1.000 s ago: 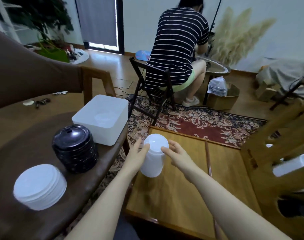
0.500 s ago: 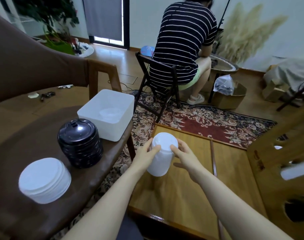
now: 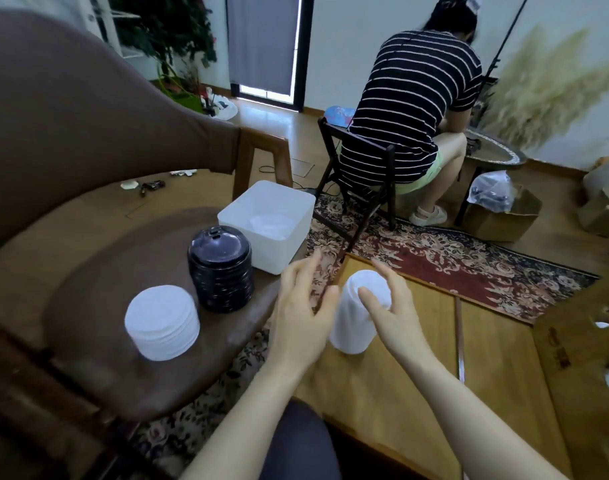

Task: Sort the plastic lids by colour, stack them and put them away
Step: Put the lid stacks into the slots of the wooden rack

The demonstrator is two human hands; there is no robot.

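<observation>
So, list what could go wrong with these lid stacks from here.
1. The tall white stack stands on the wooden table between the left hand and right hand; both hands look open around it, so a nudge could topple it.
2. The black stack sits close to the left hand's path toward the white bin and could get knocked.

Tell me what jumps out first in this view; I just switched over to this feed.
Front and centre, both hands frame a tall stack of white lids standing on the low wooden table: left hand beside it, right hand with fingers at its top. On the brown chair seat to the left sit a short white lid stack, a black lid stack and a white bin.
</observation>
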